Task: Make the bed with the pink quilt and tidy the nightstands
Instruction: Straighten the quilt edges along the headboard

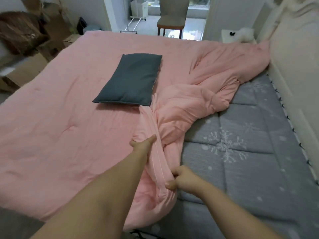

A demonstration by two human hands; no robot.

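Note:
The pink quilt (69, 104) lies flat over the left part of the bed and is bunched into a ridge running from the near middle to the far right corner. My left hand (143, 144) grips the bunched edge of the quilt further out. Nearer to me, my right hand (183, 178) clutches the same fold. A dark grey pillow (131, 80) lies on the quilt in the middle of the bed. On the right, the grey snowflake-patterned mattress cover (241, 152) is bare. A white nightstand (229, 35) stands at the far right corner.
The pale headboard (293, 66) runs along the right side. A chair (172, 18) stands in the doorway beyond the bed. Cardboard boxes (22, 71) and a brown fluffy heap (19, 31) crowd the floor at the left. A white fluffy object (246, 34) sits on the nightstand.

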